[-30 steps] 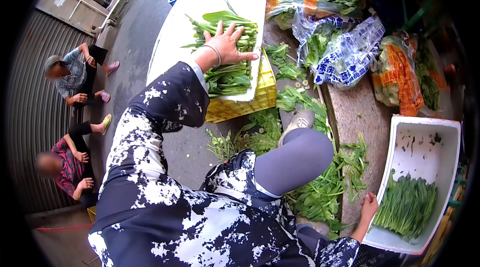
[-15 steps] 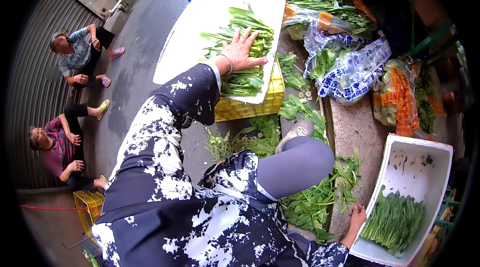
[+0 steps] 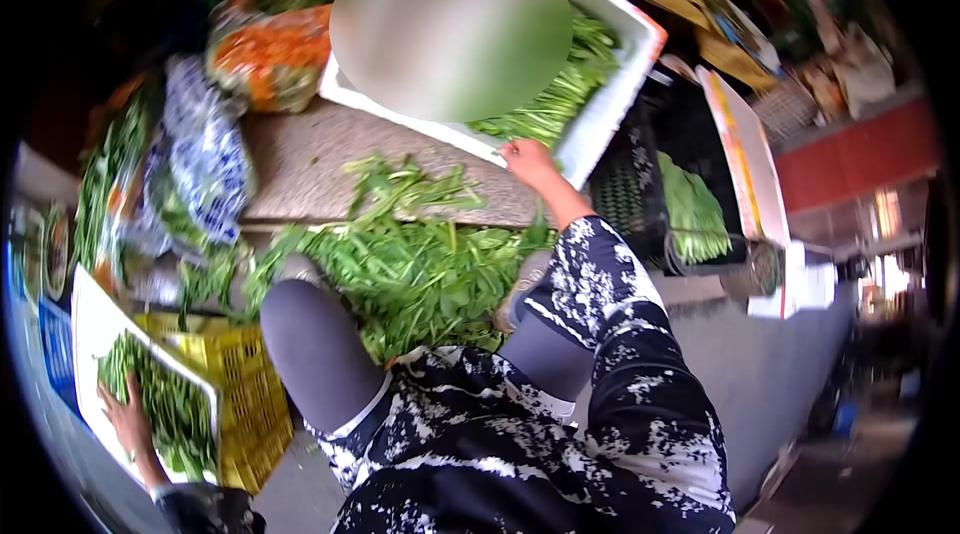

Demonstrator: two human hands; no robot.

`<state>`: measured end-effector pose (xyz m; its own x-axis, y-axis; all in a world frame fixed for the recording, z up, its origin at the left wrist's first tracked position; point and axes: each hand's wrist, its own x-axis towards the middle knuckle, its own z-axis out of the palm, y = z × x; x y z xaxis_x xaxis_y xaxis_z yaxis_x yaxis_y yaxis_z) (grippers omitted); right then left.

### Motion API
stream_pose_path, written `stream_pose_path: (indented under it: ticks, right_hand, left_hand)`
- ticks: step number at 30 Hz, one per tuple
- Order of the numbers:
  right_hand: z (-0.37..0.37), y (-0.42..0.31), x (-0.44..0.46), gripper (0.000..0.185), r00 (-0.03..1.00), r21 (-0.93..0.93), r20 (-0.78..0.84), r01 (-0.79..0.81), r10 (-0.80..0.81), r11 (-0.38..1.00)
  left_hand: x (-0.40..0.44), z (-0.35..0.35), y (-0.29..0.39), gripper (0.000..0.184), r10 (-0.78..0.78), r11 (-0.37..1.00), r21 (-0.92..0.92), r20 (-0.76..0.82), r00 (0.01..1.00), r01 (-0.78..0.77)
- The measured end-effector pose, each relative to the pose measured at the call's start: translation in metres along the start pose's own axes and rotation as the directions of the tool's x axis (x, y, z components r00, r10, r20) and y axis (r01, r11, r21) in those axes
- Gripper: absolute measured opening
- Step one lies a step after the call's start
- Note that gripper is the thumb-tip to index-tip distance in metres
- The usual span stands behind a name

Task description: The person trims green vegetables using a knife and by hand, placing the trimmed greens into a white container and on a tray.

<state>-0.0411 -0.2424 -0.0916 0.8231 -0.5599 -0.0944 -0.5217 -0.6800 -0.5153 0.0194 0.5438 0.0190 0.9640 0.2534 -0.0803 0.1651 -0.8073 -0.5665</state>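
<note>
My left hand (image 3: 128, 422) lies with fingers apart on the leafy greens (image 3: 170, 399), which rest on a white foam board (image 3: 92, 334) over a yellow crate (image 3: 250, 399). At the near rim of a white foam box (image 3: 600, 149), my right hand (image 3: 527, 162) has its fingers pinched together; what is between them is too small to make out. Green stalks (image 3: 585, 64) lie in that box, partly hidden by a large blurred patch.
Loose leaves (image 3: 410, 274) cover the ground between my knees, below a stone step (image 3: 300, 159). Plastic bags of vegetables (image 3: 205, 159) stand at the upper left. A black crate (image 3: 640, 184) with a leafy cabbage (image 3: 692, 214) is at right. A blue basket (image 3: 58, 354) sits far left.
The view has swung toward the foam box, so the foam board and my left hand now appear at lower left. My left hand is still on the greens; my right hand is now against the box's rim.
</note>
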Motion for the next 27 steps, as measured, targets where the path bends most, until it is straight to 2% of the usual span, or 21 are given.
stream_pose_path:
  ticks: [1, 2, 3, 4, 5, 6, 8, 10, 11, 12, 13, 15, 16, 17, 18, 19, 21, 22, 24, 27]
  right_hand:
    - [-0.013, 0.01, 0.009, 0.027, 0.994, 0.101, -0.046, -0.094, 0.099, 0.99]
    - [-0.021, 0.022, 0.017, 0.024, 0.975, 0.222, -0.152, -0.124, 0.16, 0.967]
    - [-0.026, 0.03, 0.025, 0.022, 0.946, 0.339, -0.238, -0.131, 0.22, 0.932]
    - [-0.039, 0.032, 0.029, 0.016, 0.889, 0.532, -0.313, -0.129, 0.335, 0.837]
    - [-0.054, 0.036, 0.033, 0.014, 0.859, 0.596, -0.353, -0.1, 0.372, 0.797]
    - [-0.069, 0.037, 0.035, 0.013, 0.831, 0.631, -0.399, -0.057, 0.386, 0.774]
    - [-0.096, 0.044, 0.045, 0.013, 0.798, 0.568, -0.503, 0.016, 0.331, 0.823]
    - [-0.121, 0.038, 0.054, 0.013, 0.763, 0.5, -0.563, 0.008, 0.318, 0.866]
    - [-0.133, 0.032, 0.057, 0.013, 0.753, 0.47, -0.578, -0.009, 0.315, 0.883]
    - [-0.147, 0.03, 0.068, 0.014, 0.714, 0.29, -0.662, -0.039, 0.23, 0.956]
    - [-0.162, 0.026, 0.075, 0.016, 0.679, 0.092, -0.724, -0.078, 0.121, 0.993]
    - [-0.178, 0.029, 0.095, 0.018, 0.716, 0.03, -0.697, -0.038, 0.049, 0.999]
    - [-0.187, 0.026, 0.101, 0.018, 0.74, -0.008, -0.671, -0.072, 0.048, 0.997]
    - [-0.194, 0.022, 0.107, 0.019, 0.766, -0.047, -0.641, -0.104, 0.05, 0.993]
    - [-0.197, 0.023, 0.113, 0.019, 0.781, -0.058, -0.624, -0.087, 0.032, 0.995]
    - [-0.2, 0.022, 0.119, 0.019, 0.792, -0.069, -0.61, -0.07, 0.013, 0.995]
    - [-0.205, 0.024, 0.131, 0.021, 0.817, -0.133, -0.577, -0.099, 0.005, 0.986]
    - [-0.205, 0.024, 0.132, 0.021, 0.828, -0.127, -0.559, -0.132, 0.039, 0.983]
    - [-0.205, 0.037, 0.156, 0.024, 0.856, -0.148, -0.514, -0.146, 0.05, 0.978]
    - [-0.2, 0.046, 0.185, 0.028, 0.862, -0.188, -0.498, -0.206, 0.087, 0.96]
  left_hand:
    - [0.0, -0.002, 0.001, 0.048, 0.172, 0.919, 0.355, 0.029, 0.985, -0.171]
    - [0.005, -0.003, 0.008, 0.048, 0.108, 0.979, 0.182, -0.065, 0.992, -0.095]
    - [0.003, -0.02, 0.014, 0.044, 0.239, 0.95, 0.227, -0.078, 0.968, -0.216]
    - [-0.007, -0.05, 0.038, 0.047, 0.145, 0.989, -0.021, -0.126, 0.981, -0.149]
    - [-0.022, -0.09, 0.068, 0.054, 0.04, 0.96, -0.268, -0.145, 0.989, -0.078]
    - [-0.033, -0.112, 0.094, 0.055, 0.108, 0.891, -0.403, -0.259, 0.96, -0.209]
    - [-0.056, -0.156, 0.146, 0.058, 0.238, 0.655, -0.567, -0.473, 0.848, -0.5]
    - [-0.077, -0.2, 0.204, 0.054, 0.313, 0.622, -0.44, -0.618, 0.721, -0.647]
    - [-0.087, -0.221, 0.232, 0.055, 0.335, 0.483, -0.538, -0.616, 0.713, -0.691]
    - [-0.101, -0.253, 0.28, 0.051, 0.412, 0.324, -0.518, -0.676, 0.611, -0.792]
    - [-0.107, -0.27, 0.305, 0.051, 0.446, 0.194, -0.538, -0.696, 0.562, -0.82]
    - [-0.119, -0.287, 0.353, 0.05, 0.498, 0.096, -0.542, -0.7, 0.512, -0.835]
    - [-0.123, -0.288, 0.376, 0.05, 0.517, 0.03, -0.506, -0.73, 0.447, -0.862]
    - [-0.126, -0.286, 0.399, 0.05, 0.559, -0.006, -0.508, -0.716, 0.418, -0.862]
    - [-0.126, -0.279, 0.418, 0.049, 0.597, -0.102, -0.556, -0.698, 0.396, -0.825]
    - [-0.124, -0.269, 0.436, 0.047, 0.63, -0.103, -0.58, -0.667, 0.398, -0.808]
    - [-0.122, -0.255, 0.442, 0.046, 0.738, 0.048, -0.435, -0.591, 0.325, -0.899]
    - [-0.122, -0.25, 0.444, 0.046, 0.741, 0.047, -0.446, -0.584, 0.331, -0.894]
    - [-0.109, -0.253, 0.453, 0.047, 0.767, -0.102, -0.629, -0.543, 0.342, -0.77]
    - [-0.103, -0.255, 0.461, 0.046, 0.709, -0.12, -0.59, -0.613, 0.347, -0.798]
